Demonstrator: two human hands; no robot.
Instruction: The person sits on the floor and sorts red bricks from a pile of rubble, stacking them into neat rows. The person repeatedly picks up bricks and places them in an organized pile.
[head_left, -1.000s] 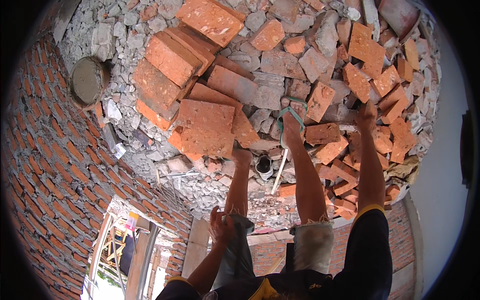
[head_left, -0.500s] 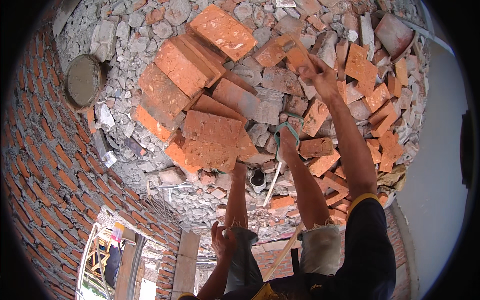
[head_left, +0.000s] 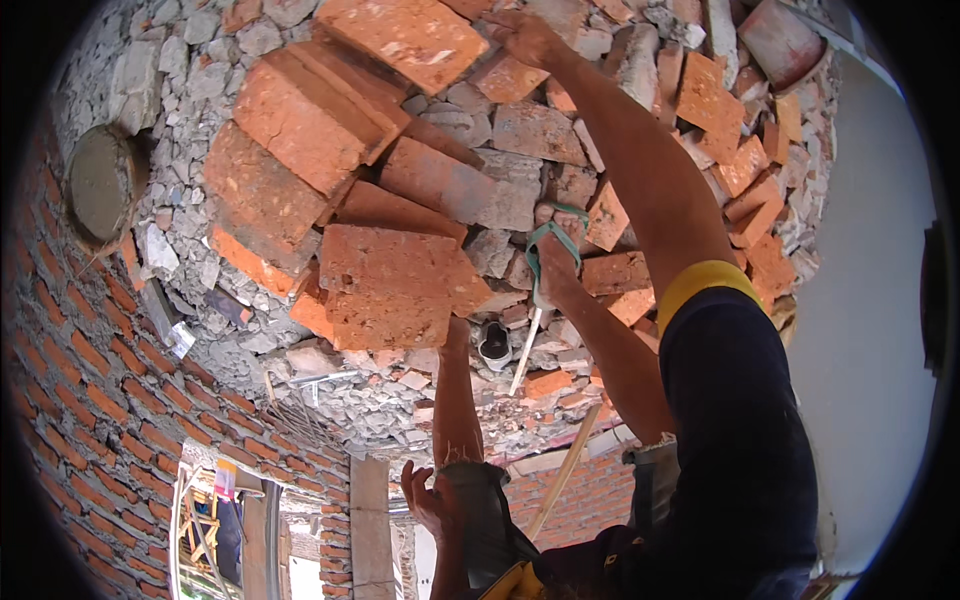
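Right hand (head_left: 522, 40) stretched far out to the top of the view, fingers pointing left, at the inner end of an orange-red clay brick (head_left: 466, 6) that the upper edge cuts off. Fingertips blur into the brick colour; cannot tell whether they grip it or only touch it. Just below the hand, a short orange brick piece (head_left: 508, 76); left of it, a large speckled orange rectangular brick (head_left: 400, 42), tilted on the pile.

Left hand (head_left: 432, 502) near the left knee, fingers loosely half curled, nothing visible in it; palm partly hidden.

Leaning stack of flat reddish-orange bricks (head_left: 385, 285) covers the left foot; only the bare left shin (head_left: 456, 400) shows below. Right foot wears a green-strapped sandal (head_left: 551, 237), sole mostly hidden. Dark sleeve with yellow cuff (head_left: 735, 400) blocks part of the right leg and the rubble behind.

Small pale cup with dark mouth (head_left: 494, 346) beside a thin white stick (head_left: 525, 352); cup contents too dark to read. Round grey mortar-filled pan (head_left: 98, 185) at far left, near the darkened fisheye rim.
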